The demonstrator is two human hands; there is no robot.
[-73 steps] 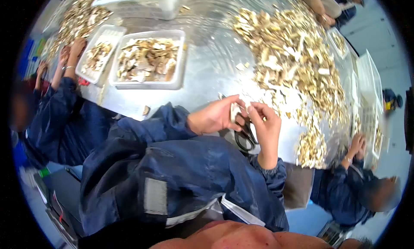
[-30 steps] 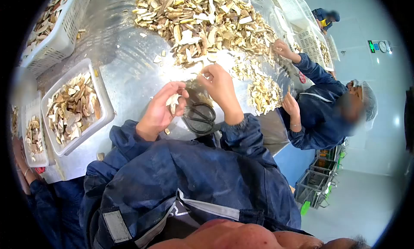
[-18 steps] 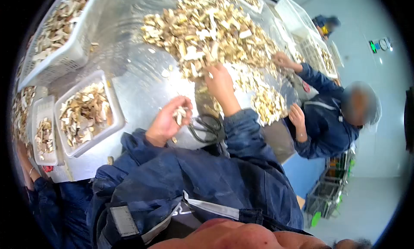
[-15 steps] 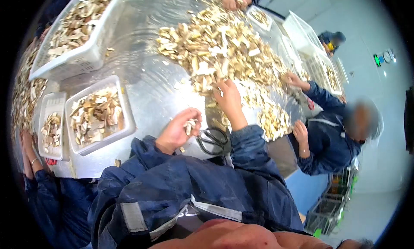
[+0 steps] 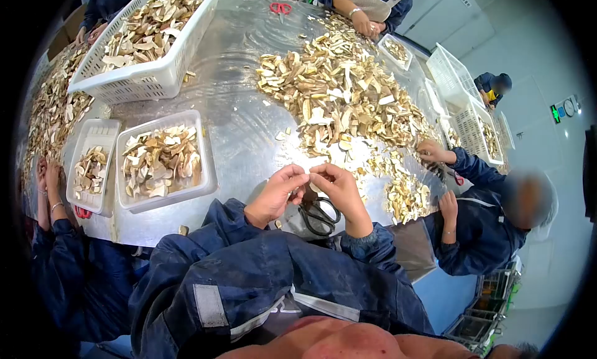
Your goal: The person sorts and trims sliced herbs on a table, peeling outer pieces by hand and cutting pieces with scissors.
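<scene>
My left hand (image 5: 278, 195) and my right hand (image 5: 342, 192) meet at the fingertips above the table's near edge. Both are closed in a pinch, and a small pale bit of mushroom shows between them. My left fingers curl inward, mostly hiding what lies in the palm. Just below my hands are black-handled scissors (image 5: 318, 216), their blades out of sight. Beyond my right hand spreads a big heap of sliced mushrooms (image 5: 342, 88), pale with brown edges. Smaller loose slices (image 5: 407, 194) lie to its right.
Left of me stand a white tub of slices (image 5: 208, 166), a narrower tray (image 5: 74, 166) and a large perforated crate (image 5: 146, 79). Red scissors (image 5: 280, 9) lie at the far side. A co-worker's hand (image 5: 433, 152) reaches the heap from the right; other co-workers stand around the metal table (image 5: 233, 135).
My right hand has drawn back from the heap's edge to my left hand, and their fingertips now meet. My left hand's fingers have closed further over the pale pieces. The whole view has shifted slightly.
</scene>
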